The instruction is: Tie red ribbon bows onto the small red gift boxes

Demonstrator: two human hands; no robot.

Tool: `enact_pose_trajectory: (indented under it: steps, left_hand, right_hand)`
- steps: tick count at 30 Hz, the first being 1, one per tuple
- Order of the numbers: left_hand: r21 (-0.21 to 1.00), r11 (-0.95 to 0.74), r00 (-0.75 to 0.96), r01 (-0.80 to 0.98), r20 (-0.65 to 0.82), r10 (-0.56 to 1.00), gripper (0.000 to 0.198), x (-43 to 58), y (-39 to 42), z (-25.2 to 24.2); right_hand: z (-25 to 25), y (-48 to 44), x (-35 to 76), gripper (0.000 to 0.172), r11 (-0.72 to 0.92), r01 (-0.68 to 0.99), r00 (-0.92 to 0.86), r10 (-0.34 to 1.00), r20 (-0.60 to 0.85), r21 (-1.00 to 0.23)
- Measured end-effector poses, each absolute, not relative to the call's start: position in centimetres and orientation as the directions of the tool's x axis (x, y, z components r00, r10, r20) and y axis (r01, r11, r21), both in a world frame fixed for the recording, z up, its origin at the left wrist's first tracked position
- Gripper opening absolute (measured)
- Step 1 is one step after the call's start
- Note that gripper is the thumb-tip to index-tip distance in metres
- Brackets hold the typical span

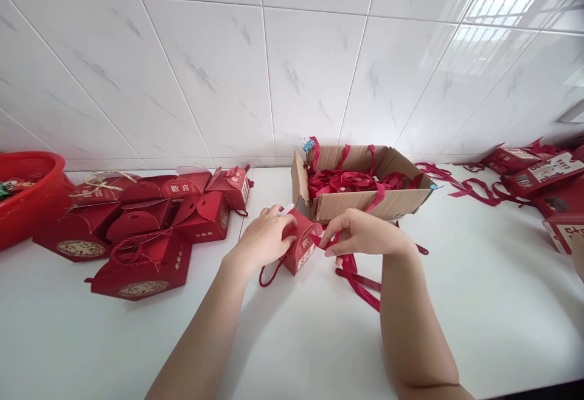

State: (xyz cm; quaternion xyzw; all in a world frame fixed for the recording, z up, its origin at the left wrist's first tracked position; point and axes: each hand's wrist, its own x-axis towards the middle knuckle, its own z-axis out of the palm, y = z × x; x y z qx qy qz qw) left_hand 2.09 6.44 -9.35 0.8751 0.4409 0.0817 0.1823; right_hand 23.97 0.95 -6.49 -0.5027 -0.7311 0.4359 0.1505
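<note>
A small red gift box [298,255] with printed characters stands on the white table in front of the cardboard box. My left hand [267,235] is closed on its top left part, and a small pale piece [286,210] shows by the fingers. A dark red cord [272,275] loops out below that hand. At the box's right side, my right hand [349,235] pinches a red ribbon [360,290], whose tip touches the box front. The ribbon hangs below the fingers onto the table, beside a flat red strip [365,280].
An open cardboard box [356,205] full of red ribbons stands against the tiled wall. Several red gift boxes [201,217] sit at left, beside a red basin [41,205]. More red boxes [547,175] and loose ribbon [483,190] lie at right. Part of another hand [578,255] shows at the right edge.
</note>
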Motion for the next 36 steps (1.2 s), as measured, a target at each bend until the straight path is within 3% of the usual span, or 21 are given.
enact_pose_trajectory:
  steps: [9, 17, 36]
  left_hand:
    - [0.374, -0.535, 0.596, 0.757, -0.06, 0.801, 0.021, 1.54, 6.48, -9.22]
    - [0.352, -0.527, 0.586, 0.773, -0.081, 0.806, 0.021, 1.41, 6.32, -8.98]
    - [0.339, -0.529, 0.592, 0.778, -0.115, 0.798, 0.022, 1.37, 6.39, -8.86]
  right_hand:
    - [-6.9, 1.62, 23.63, 0.022, 0.039, 0.509, -0.417, 0.885, -0.207, -0.86]
    - [-7.46, 1.97, 23.81, 0.022, 0.031, 0.559, -0.425, 0.869, -0.253, -0.829]
    - [-7.13, 1.8, 23.83, 0.027, 0.023, 0.441, -0.459, 0.865, -0.204, -0.897]
